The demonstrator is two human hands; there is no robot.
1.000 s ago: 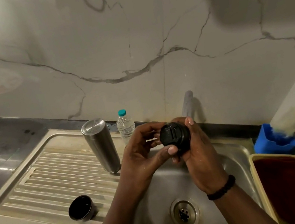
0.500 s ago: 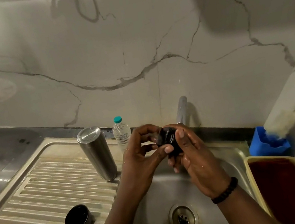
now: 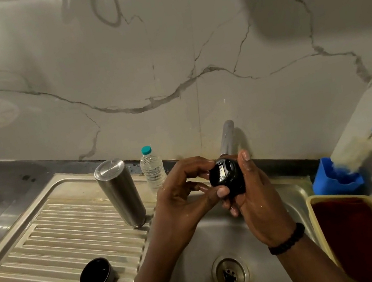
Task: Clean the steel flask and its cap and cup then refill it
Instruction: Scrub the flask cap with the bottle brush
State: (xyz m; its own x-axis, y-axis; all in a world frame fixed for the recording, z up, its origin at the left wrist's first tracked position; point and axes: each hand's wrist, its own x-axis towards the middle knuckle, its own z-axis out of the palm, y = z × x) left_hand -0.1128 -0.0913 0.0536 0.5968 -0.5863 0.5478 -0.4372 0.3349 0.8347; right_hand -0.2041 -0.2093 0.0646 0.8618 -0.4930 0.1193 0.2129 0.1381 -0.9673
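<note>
Over the basin of the steel sink (image 3: 286, 194), the person holds the flask's black cap (image 3: 227, 178) between both wet hands, just in front of the tap (image 3: 227, 137). The right hand (image 3: 256, 200) cradles the cap from the right side and below, fingers curled round its rim and thumb raised above it; the left hand (image 3: 185, 198) comes in from the left, its thumb pressed against the cap's lower edge and its fingers curled toward the top face. The cap's top, with its small lighter marking, is turned toward the camera. The steel flask (image 3: 120, 193) stands upside down on the ribbed drainboard (image 3: 47, 235), near a small clear water bottle (image 3: 152, 169), and the dark-lined cup (image 3: 96, 275) sits well apart from it nearer the front edge. The step in hand appears to be the washing or inspecting of the cap; no running water is visible. The next move probably calls for rinsing it under the tap or setting it on the drainboard beside the cup, then righting the flask to refill it. A bottle brush (image 3: 356, 152) rests in a blue holder (image 3: 333, 179) at right, beside a yellow basket (image 3: 318, 222).
</note>
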